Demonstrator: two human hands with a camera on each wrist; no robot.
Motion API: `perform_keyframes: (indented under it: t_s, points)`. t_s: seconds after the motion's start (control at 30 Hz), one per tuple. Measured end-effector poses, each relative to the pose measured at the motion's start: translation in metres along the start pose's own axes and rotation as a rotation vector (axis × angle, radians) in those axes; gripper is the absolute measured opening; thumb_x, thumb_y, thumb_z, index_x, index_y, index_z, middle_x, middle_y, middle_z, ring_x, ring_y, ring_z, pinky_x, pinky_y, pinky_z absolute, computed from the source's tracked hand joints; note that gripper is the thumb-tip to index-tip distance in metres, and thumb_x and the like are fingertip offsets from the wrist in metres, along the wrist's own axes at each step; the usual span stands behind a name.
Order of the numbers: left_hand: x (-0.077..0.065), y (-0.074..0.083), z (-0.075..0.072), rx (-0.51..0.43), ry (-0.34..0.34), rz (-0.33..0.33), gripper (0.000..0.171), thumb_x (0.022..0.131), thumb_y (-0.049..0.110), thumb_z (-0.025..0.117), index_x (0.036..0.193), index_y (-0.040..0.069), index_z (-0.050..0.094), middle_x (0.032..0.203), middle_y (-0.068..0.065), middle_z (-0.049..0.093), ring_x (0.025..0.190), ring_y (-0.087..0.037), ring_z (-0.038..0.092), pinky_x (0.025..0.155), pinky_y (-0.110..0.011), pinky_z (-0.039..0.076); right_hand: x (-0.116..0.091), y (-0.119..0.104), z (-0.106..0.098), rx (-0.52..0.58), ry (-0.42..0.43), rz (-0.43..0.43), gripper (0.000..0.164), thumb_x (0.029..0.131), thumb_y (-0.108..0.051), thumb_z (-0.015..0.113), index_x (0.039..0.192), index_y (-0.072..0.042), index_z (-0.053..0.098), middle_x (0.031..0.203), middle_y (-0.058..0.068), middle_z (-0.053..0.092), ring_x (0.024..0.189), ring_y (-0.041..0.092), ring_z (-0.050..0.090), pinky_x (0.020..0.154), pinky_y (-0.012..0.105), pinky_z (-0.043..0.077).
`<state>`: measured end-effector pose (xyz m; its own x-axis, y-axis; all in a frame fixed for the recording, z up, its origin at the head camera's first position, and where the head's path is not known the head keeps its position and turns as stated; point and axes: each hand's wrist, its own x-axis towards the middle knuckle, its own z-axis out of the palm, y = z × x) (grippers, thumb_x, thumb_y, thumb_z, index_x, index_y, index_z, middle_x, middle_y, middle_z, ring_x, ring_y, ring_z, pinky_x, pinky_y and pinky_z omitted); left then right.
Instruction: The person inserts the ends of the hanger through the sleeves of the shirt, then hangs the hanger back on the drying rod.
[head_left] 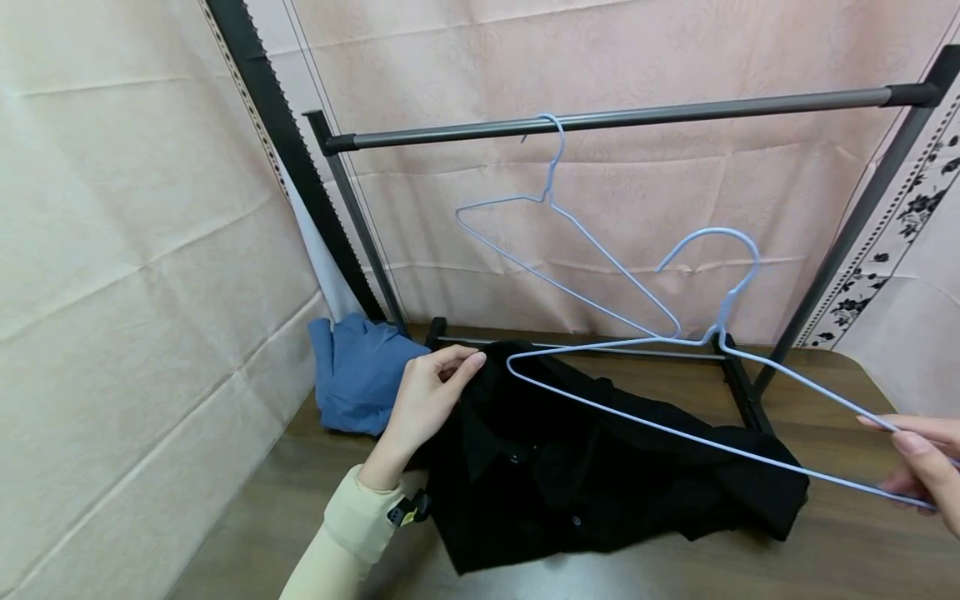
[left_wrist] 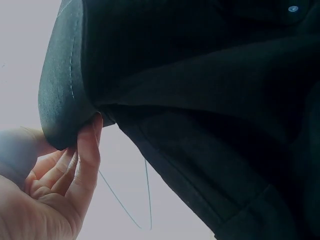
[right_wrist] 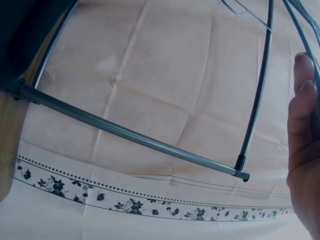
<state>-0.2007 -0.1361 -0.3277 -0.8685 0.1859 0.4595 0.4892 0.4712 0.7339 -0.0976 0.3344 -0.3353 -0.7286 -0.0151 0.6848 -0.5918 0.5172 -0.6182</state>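
We see the black shirt [head_left: 570, 467] crumpled on the table [head_left: 255, 517], its dark folds hard to make out. The left hand [head_left: 431, 392] pinches its edge between thumb and fingers. Across it in view slants a hanger [head_left: 724, 310], one end gripped by the right hand [head_left: 937, 471], which the head view cuts off. Beyond, a second hanger [head_left: 551, 179] hangs from the rack [head_left: 675, 115]; we see the blue cloth [head_left: 356, 375] partly hidden behind the left hand.

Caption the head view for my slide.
Left hand pinches a black shirt, right hand holds a blue hanger before a clothes rack.
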Motion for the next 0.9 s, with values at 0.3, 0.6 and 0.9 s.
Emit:
perform_keyframes:
  t_s: [0.3,0.6,0.9]
  points:
    - [-0.001,-0.001,0.002,0.000,-0.022,0.018,0.025,0.092,0.044,0.054,0.107,0.028,0.067,0.060,0.004,0.056,0.045,-0.017,0.043,0.043,-0.030,0.037,0.005,-0.008,0.017,-0.047,0.005,-0.165,0.024,0.085,0.020,0.048,0.101,0.012,0.064,0.055,-0.010,0.056,0.042,-0.002,0.047,0.035,0.016,0.029]
    - [-0.001,0.004,0.007,-0.028,-0.008,0.053,0.022,0.092,0.041,0.056,0.105,0.029,0.069,0.058,0.003,0.053,0.046,-0.016,0.040,0.043,-0.029,0.035,0.013,-0.006,0.038,-0.095,-0.027,-0.398,0.012,0.090,-0.003,0.059,0.094,0.000,0.070,0.061,-0.014,0.057,0.045,-0.008,0.043,0.041,0.007,0.027]
    - [0.000,0.023,0.016,-0.109,0.024,0.061,0.022,0.092,0.032,0.059,0.107,0.019,0.070,0.084,0.005,0.068,0.062,-0.010,0.056,0.056,-0.027,0.045,0.015,-0.006,0.076,0.016,-0.044,-0.425,0.011,0.089,-0.001,0.060,0.096,0.000,0.069,0.060,-0.012,0.056,0.045,-0.005,0.046,0.042,0.008,0.033]
